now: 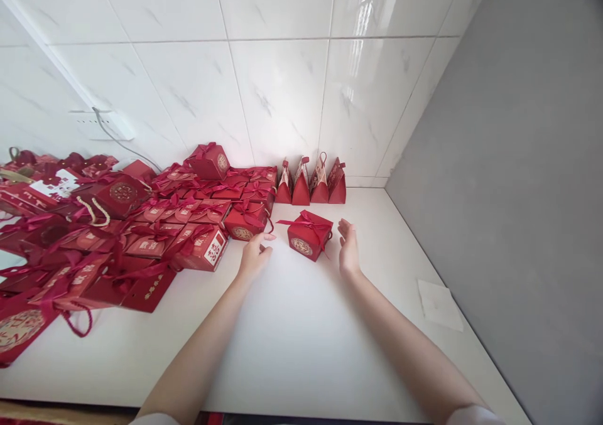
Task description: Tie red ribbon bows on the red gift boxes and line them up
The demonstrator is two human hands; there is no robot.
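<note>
A red gift box (307, 231) tied with a dark pink ribbon bow stands by itself on the white table, a round gold emblem on its front. Just right of it is my right hand (348, 248), fingers stretched out and palm turned toward the box, apart from it. My left hand (255, 254) is to the left of that box with its fingers extended, holding nothing. It is close in front of another ribboned red box (245, 221) at the edge of the packed group; whether it touches that box I cannot tell.
Many red gift boxes (155, 236) crowd the table's left side, some stacked. Several triangular red boxes (301, 183) stand against the tiled wall (277, 98). A white square sheet (440, 304) lies near the grey panel (522, 180) at right. A cable (115, 137) hangs from a wall socket.
</note>
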